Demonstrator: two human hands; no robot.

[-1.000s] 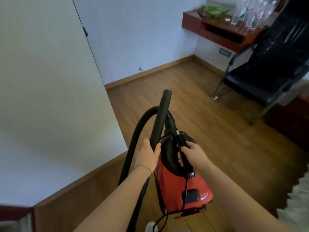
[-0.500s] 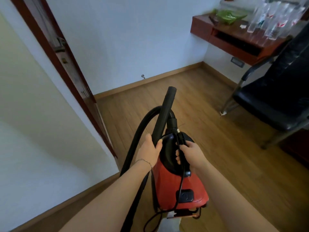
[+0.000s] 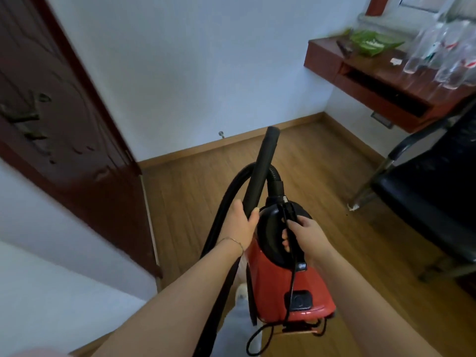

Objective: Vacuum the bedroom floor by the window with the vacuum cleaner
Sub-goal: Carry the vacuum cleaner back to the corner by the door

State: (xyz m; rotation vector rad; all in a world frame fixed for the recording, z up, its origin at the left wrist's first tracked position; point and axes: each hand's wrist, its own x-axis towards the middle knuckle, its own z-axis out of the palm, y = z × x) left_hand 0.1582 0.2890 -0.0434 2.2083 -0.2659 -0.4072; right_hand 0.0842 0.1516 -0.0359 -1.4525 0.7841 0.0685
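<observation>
I carry a red canister vacuum cleaner point(image 3: 288, 287) in front of me, above the wooden floor point(image 3: 316, 181). My right hand point(image 3: 306, 235) is closed around its black carry handle and the power cord point(image 3: 292, 266), which hangs down over the red body. My left hand point(image 3: 238, 225) grips the black suction tube point(image 3: 260, 176), which points up and forward. The black hose point(image 3: 226, 202) loops from the canister's front down past my left forearm.
A dark red door point(image 3: 64, 130) stands open at the left against the white wall. A black chair point(image 3: 432, 197) with metal legs fills the right side. Behind it a red-brown wall shelf point(image 3: 373, 81) holds several clear bottles and a green bag. A small doorstop point(image 3: 221, 134) sticks out above the skirting board.
I have moved forward through the doorway; the door has come into view at left and the chair and shelf have shifted right. Both hands keep the same grip.
</observation>
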